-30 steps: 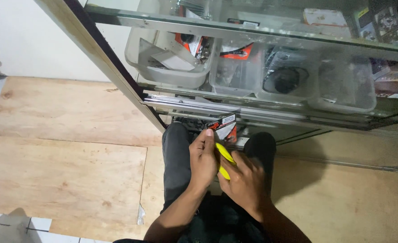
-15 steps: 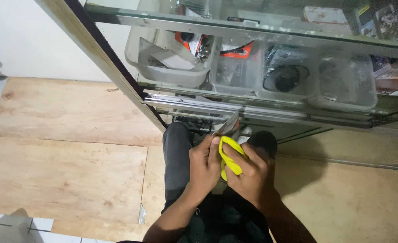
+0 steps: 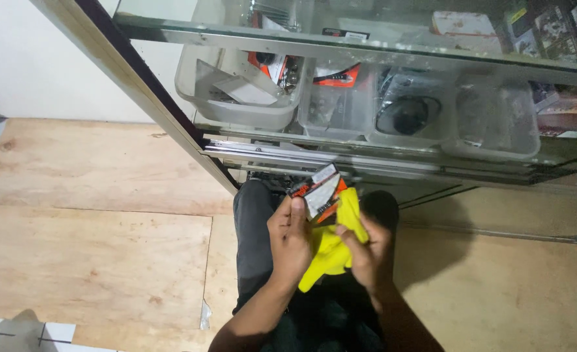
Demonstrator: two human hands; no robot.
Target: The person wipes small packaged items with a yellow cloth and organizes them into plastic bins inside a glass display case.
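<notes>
Just below the glass display cabinet (image 3: 366, 117), the left hand (image 3: 288, 244) is pinching a small orange-and-white packet (image 3: 319, 192) while the right hand (image 3: 366, 254) is gripping a yellow cloth (image 3: 331, 251) touching it, apparently wiping; steady pinching matters.

My left hand (image 3: 289, 238) and right hand (image 3: 366, 251) met side by side above my lap, a cloth (image 3: 331, 251) between them. A small packet (image 3: 319, 191) sat at my left fingertips, above the cloth. Beyond both hands stood a glass cabinet (image 3: 366, 49), with a row of bins (image 3: 360, 104) inside. Wooden flooring (image 3: 93, 228) lay to the left of my left hand.
</notes>
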